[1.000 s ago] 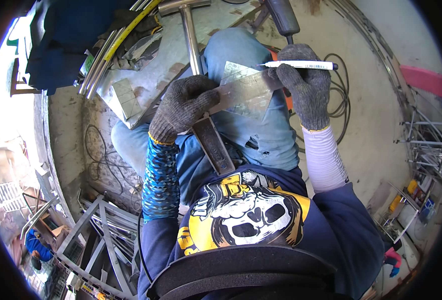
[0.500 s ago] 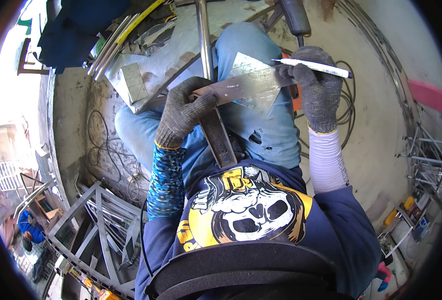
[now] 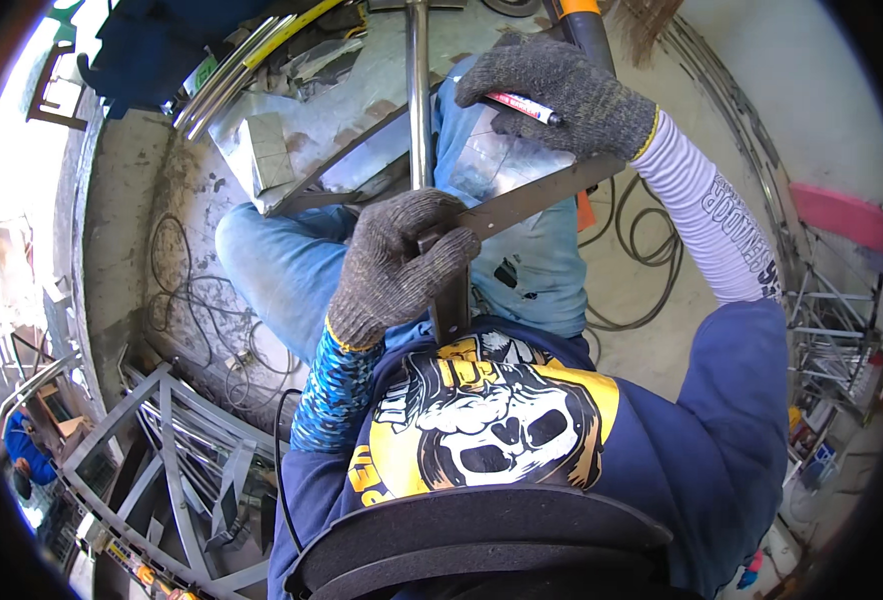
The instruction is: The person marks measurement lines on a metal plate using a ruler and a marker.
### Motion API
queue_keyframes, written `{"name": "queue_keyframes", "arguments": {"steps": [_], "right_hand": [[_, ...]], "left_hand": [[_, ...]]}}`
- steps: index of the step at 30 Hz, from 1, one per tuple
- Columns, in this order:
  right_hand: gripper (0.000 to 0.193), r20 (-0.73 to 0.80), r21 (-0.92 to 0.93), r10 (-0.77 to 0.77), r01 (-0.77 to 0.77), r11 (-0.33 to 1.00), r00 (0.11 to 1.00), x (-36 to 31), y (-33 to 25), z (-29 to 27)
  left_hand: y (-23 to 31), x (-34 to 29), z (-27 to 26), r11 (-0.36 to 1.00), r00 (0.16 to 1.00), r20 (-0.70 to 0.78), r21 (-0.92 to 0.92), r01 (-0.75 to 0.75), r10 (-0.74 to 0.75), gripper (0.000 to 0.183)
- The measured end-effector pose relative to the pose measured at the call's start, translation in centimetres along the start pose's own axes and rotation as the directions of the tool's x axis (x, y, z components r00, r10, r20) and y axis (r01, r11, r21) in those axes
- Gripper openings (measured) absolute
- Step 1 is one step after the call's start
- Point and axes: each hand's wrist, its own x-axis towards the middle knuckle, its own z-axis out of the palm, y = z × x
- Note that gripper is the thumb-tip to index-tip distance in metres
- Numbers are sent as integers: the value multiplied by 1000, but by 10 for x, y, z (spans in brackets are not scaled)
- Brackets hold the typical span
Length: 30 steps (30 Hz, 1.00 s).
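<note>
Over the thigh (image 3: 537, 250), a try square (image 3: 542, 196) is grasped by the left hand (image 3: 402, 255), a white marker (image 3: 524, 106) by the right hand (image 3: 572, 85). A shiny metal sheet (image 3: 497, 162) there is partly covered by the right hand, flanked by a chromed tube (image 3: 420, 100). The square's grey blade (image 3: 572, 185) is slanted up rightward, its stock (image 3: 452, 308) aimed at the torso (image 3: 502, 430).

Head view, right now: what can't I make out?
In the head view:
White cylindrical marker: tip, behind the grey gloved right grip.
Flat silver metal sheet: upper part, same grip.
Dark metal square: handle, partly behind the grey gloved left grip.
Orange and black tool: cut by top edge.
</note>
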Motion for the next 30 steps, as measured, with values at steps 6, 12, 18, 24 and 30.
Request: {"name": "queue_keyframes", "arguments": {"steps": [6, 12, 18, 24, 30], "right_hand": [[39, 93, -20, -28, 30, 999, 995, 10, 5, 3], [29, 42, 93, -21, 17, 996, 999, 28, 1, -13], [32, 17, -95, -70, 71, 993, 997, 27, 6, -1], [32, 305, -187, 85, -28, 982, 948, 31, -20, 14], [34, 406, -155, 96, -35, 987, 909, 39, -22, 12]], "left_hand": [[2, -9, 7, 994, 992, 77, -32, -103, 105, 17], [19, -16, 21, 920, 900, 193, -49, -389, 391, 15], [19, -19, 36, 873, 856, 182, -30, -487, 484, 21], [14, -21, 30, 892, 870, 204, -45, -449, 449, 24], [21, -22, 31, 919, 903, 174, -27, -394, 392, 14]]}}
